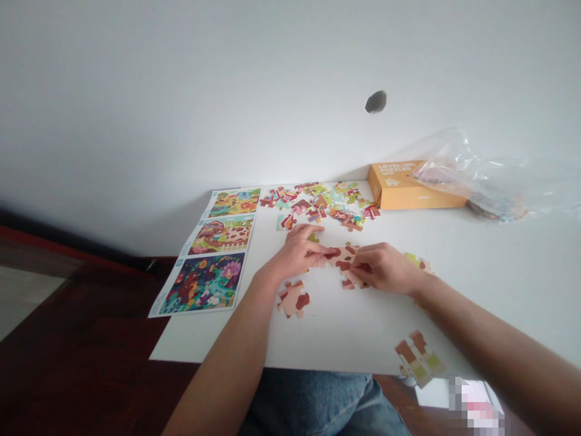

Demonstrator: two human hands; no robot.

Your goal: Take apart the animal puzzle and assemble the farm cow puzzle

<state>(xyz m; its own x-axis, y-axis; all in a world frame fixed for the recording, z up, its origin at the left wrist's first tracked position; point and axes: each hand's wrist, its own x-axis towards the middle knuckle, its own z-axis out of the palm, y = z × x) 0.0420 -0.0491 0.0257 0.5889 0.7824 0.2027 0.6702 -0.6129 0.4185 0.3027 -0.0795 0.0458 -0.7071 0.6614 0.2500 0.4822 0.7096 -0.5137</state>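
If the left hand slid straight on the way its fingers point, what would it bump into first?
Probably the right hand, just across the spotted pieces that the left hand seems to be touching. One view leaves their exact depth unclear.

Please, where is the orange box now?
In the head view, the orange box is on the table, right of centre, right of the scattered puzzle pieces, partly overlapped by a clear plastic bag.
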